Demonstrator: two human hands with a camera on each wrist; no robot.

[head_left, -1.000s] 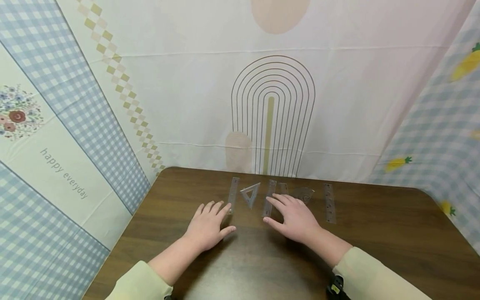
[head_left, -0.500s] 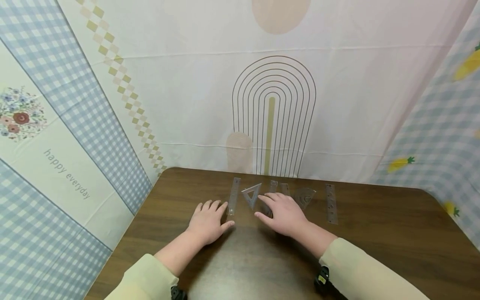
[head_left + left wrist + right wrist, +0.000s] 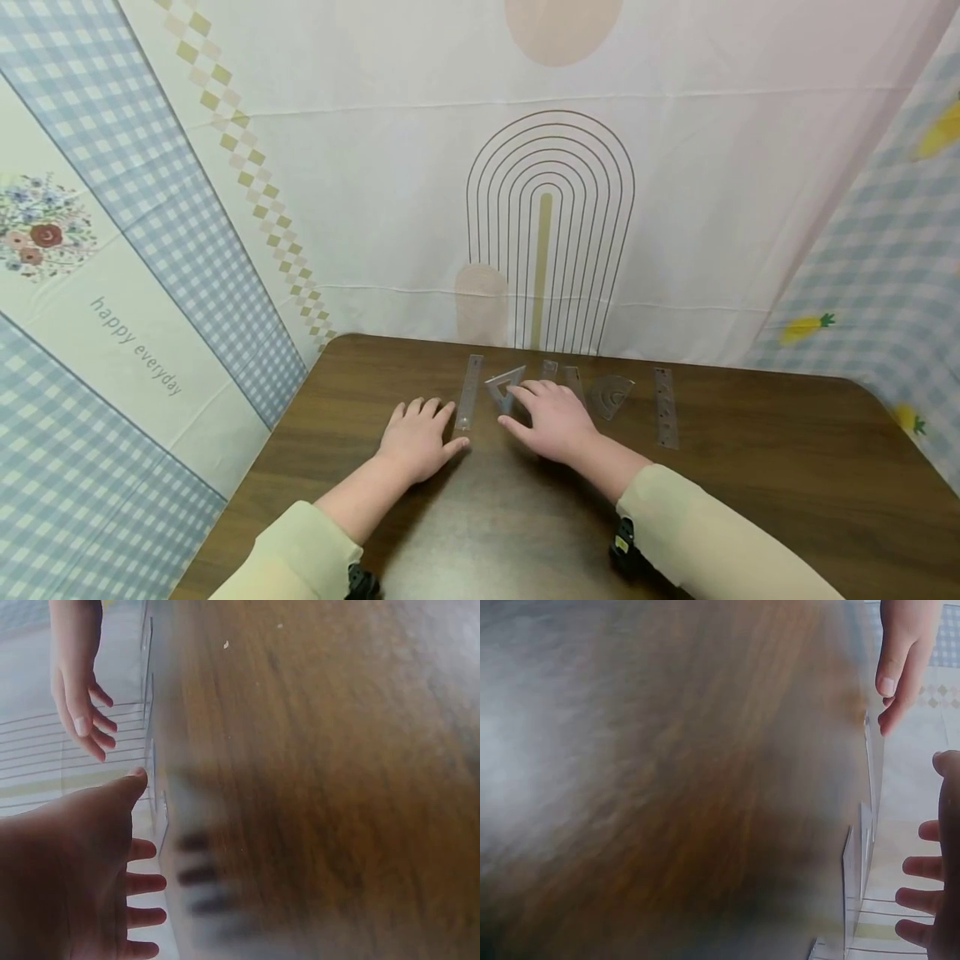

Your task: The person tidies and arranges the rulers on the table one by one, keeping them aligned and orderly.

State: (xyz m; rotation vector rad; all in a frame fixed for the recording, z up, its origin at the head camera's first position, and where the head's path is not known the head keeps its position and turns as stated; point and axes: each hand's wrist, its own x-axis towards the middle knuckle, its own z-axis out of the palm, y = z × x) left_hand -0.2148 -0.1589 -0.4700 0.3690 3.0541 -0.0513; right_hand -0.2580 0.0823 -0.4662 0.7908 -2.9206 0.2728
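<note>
My left hand [image 3: 417, 440] is spread low over the table, its fingertips just left of a clear ruler [image 3: 470, 392]. Above the table, my right hand [image 3: 553, 422] reaches forward with relaxed fingers and nothing in them. Its fingertips overlap the right side of a clear set square [image 3: 510, 374] in the head view. Behind that hand, a second clear ruler [image 3: 550, 367] is mostly hidden, and a third strip-like ruler [image 3: 573, 379] shows only its far part. To the right lies a clear protractor [image 3: 613, 395]. In the left wrist view, the fingers [image 3: 146, 883] of my left hand point straight out.
Farther right, another clear ruler [image 3: 665, 408] with cut-out shapes lies on the brown wooden table [image 3: 780, 483]. A printed white cloth [image 3: 375, 208] hangs behind the table's back edge. Checked cloths [image 3: 847, 275] hang at the sides.
My right hand has moved left, from over the second ruler to the set square, uncovering the protractor. The left hand has barely shifted. The tools lie where they were.
</note>
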